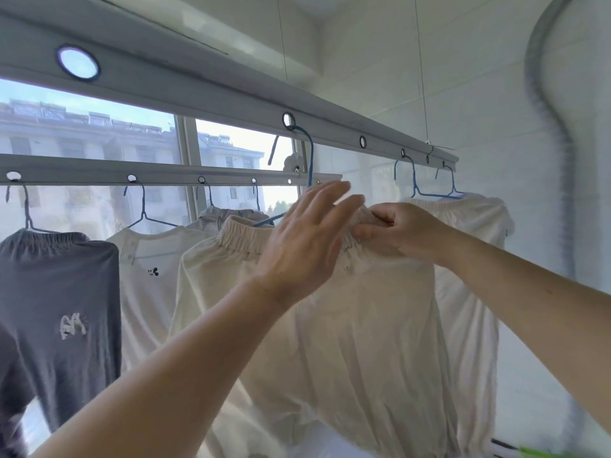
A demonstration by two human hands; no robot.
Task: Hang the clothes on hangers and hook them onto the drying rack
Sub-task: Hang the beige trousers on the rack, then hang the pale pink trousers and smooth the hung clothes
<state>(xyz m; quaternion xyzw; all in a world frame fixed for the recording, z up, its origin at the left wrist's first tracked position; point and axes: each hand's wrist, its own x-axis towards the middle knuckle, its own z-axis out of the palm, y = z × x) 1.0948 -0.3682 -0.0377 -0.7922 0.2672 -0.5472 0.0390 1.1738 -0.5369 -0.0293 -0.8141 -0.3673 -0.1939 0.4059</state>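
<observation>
Cream trousers with an elastic waistband (347, 325) hang on a blue hanger (309, 153) whose hook sits in a hole of the near drying rack bar (231, 94). My right hand (400, 231) pinches the waistband at its right end. My left hand (307, 239) is raised in front of the waistband with straight, spread fingers and holds nothing; it looks blurred.
More clothes hang on blue hangers: a grey shirt (59, 309), a white shirt with a small cartoon print (148, 276), a grey garment (224, 214) on the far bar (165, 173), another cream garment (472, 259) at the right. A window lies behind, a white wall with a hose (545, 110) at right.
</observation>
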